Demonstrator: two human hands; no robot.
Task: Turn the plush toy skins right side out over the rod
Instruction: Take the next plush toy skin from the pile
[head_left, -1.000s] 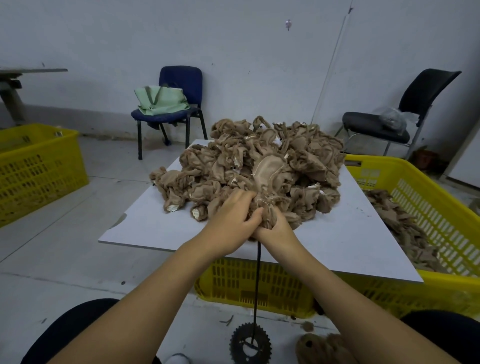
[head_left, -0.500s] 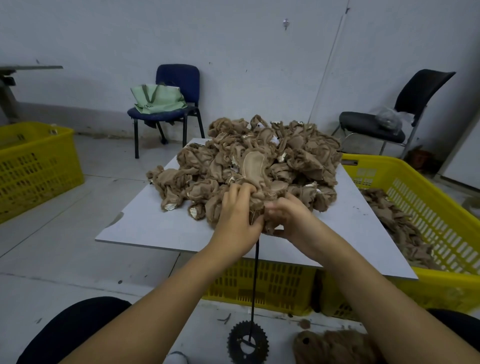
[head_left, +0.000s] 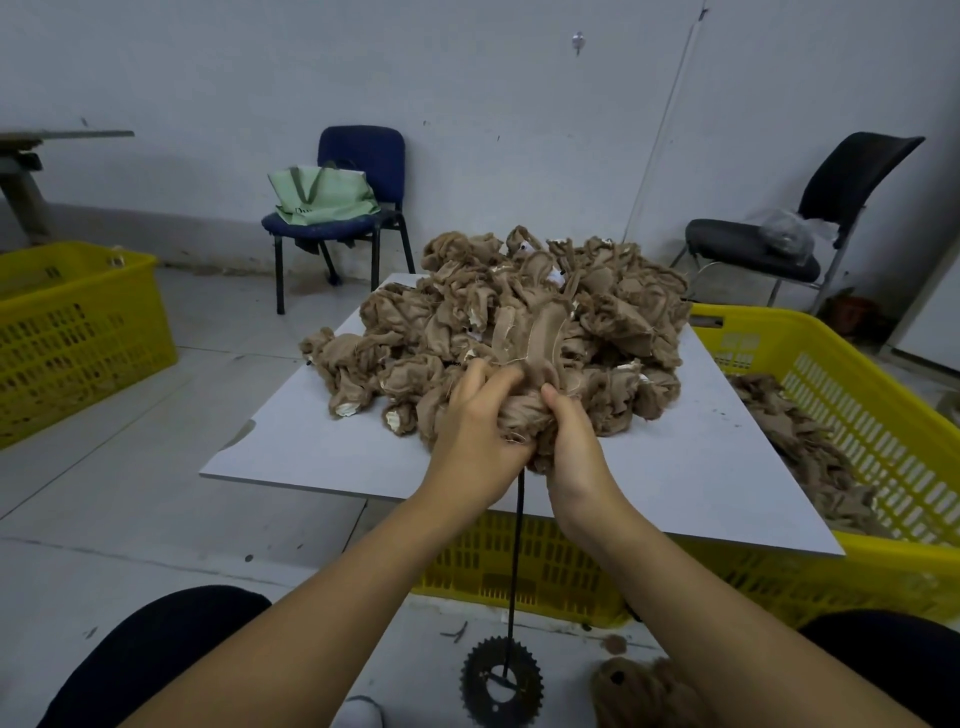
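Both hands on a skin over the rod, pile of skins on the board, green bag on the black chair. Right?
Not quite: the head view shows the green bag on the blue chair. Both the left hand and right hand grip a skin over the rod.

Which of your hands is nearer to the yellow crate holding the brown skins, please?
Right. The right hand grips the skin on the side toward the yellow crate; the left hand grips it farther away.
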